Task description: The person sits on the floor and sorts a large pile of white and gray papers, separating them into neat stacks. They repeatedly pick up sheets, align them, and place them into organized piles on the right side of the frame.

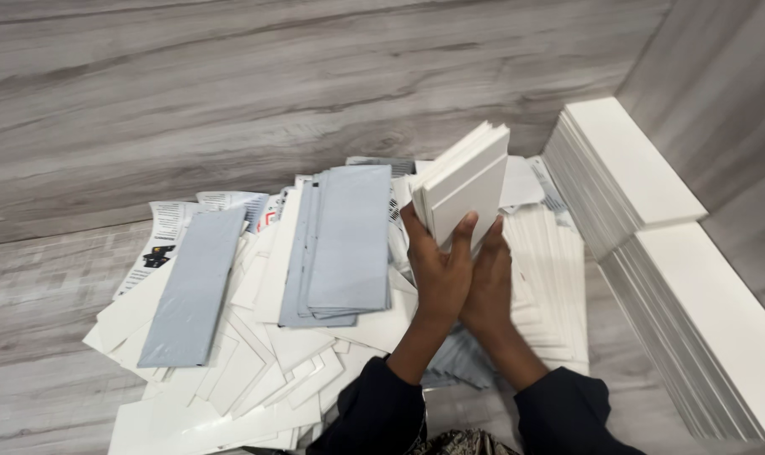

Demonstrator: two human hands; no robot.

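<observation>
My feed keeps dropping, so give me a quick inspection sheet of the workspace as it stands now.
Surface: grey wood-grain floor, bare at the back.
Job's things: small stack of white cards held up edge-on in both hands.
Clutter: loose white cards spread on the floor; grey sleeves piled mid-heap, one grey sleeve lying apart at left; printed leaflets beneath.
Grippers: left hand and right hand side by side, fingers curled on the stack.
Cables: nothing seen.
Surroundings: two tall neat white stacks along the grey wall at right.
</observation>
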